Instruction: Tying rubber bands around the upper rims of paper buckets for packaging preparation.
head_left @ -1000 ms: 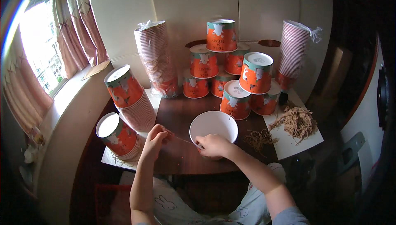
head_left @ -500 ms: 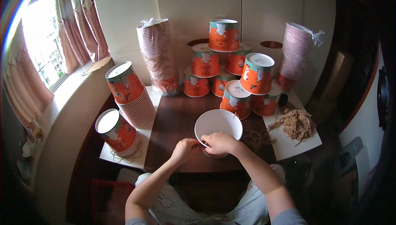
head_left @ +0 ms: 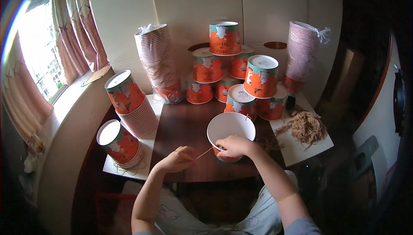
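Note:
An orange paper bucket [head_left: 232, 125] with a white inside stands upright in front of me near the table's front edge, its mouth tipped slightly toward me. A short brown twine [head_left: 204, 153] runs taut from its near left rim to my left hand [head_left: 177, 159], whose fingers pinch the other end. My right hand [head_left: 234, 146] is closed over the near rim, fingers inside the bucket; the fingertips are partly hidden. A small loop of twine [head_left: 248, 117] shows at the far right rim.
Upside-down orange buckets [head_left: 260, 78] are piled behind. Two tall bagged stacks [head_left: 157, 58] stand at the back. More stacked buckets [head_left: 137, 114] are at left. A heap of brown twine [head_left: 307, 127] lies on the white board [head_left: 305, 153] at right.
My left hand has drawn away from the rim to the left, pulling the twine out straight. My right hand stays at the rim. The view has shifted slightly.

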A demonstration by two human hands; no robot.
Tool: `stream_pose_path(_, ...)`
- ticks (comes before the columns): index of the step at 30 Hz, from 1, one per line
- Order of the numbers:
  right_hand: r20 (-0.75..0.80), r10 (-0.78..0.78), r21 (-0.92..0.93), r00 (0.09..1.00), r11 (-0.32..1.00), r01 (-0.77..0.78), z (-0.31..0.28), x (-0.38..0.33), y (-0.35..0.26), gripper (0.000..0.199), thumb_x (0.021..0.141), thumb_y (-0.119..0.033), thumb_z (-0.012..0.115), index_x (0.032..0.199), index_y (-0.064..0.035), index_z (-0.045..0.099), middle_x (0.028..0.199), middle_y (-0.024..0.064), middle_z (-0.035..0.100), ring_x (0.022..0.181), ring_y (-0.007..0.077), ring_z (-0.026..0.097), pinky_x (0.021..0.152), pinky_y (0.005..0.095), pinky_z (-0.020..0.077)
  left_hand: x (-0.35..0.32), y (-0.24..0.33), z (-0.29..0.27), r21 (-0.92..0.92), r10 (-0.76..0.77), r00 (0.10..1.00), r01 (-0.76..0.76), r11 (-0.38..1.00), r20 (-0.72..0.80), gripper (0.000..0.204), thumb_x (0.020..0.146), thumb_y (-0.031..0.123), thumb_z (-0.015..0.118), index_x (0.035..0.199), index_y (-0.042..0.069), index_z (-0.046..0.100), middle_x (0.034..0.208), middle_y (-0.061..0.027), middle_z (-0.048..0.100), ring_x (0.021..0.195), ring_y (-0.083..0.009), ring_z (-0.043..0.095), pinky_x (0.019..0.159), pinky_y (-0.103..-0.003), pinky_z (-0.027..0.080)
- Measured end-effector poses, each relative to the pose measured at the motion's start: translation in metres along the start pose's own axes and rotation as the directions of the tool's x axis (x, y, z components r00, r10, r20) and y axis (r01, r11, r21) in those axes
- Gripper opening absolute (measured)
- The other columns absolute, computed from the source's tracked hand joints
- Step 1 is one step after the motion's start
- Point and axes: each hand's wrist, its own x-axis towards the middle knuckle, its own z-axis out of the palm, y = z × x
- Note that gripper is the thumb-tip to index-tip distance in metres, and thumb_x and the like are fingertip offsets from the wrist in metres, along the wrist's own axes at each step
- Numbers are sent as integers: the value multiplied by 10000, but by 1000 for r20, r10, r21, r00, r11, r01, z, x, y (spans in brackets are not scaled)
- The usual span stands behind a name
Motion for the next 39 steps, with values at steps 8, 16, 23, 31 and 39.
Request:
stream_pose_path(8,-141,-53,233,989,969,85,-31,-13,2,227,751,-153,500,960,-65,513,786,125,606,779,253,592,691,336,450,20,26,0,-907,275,893,-400,129,-355,224,829,223,511,777,10,557,945,-123,560,940,-273,514,932,-407,308)
stream_pose_path(16,-346,-238,319,907,880,353,-30,-2,-6,156,715,-35,454,820,-39,570,811,76,582,783,200,570,697,306,444,49,43,5,-713,-101,959,-126,690,-267,275,751,29,518,1025,2,528,893,-13,538,735,-50,487,640,-201,415)
stream_pose_path(23,-483,-296,123,824,909,399,-21,4,-2,149,681,-39,486,752,-69,614,871,55,581,879,206,542,793,344,410,56,43,26,-550,-49,977,-76,832,-209,153,835,141,555,915,11,565,807,17,555,729,-46,493,661,-187,408)
stream_pose_path(31,-611,-314,-37,727,928,370,-9,4,2,302,637,-138,615,934,-177,578,1025,43,457,1015,247,435,866,413,316,49,51,16,-653,-87,992,7,757,-91,190,857,186,528,905,8,572,801,14,563,742,-48,488,677,-192,400)
stream_pose_path(39,-516,-391,-205,762,920,333,-11,-3,0,133,633,-222,651,763,-195,633,939,30,448,989,223,413,849,403,315,47,45,12,-751,-39,997,-23,660,-65,205,866,196,513,903,0,560,823,-2,570,794,-68,507,741,-215,404)
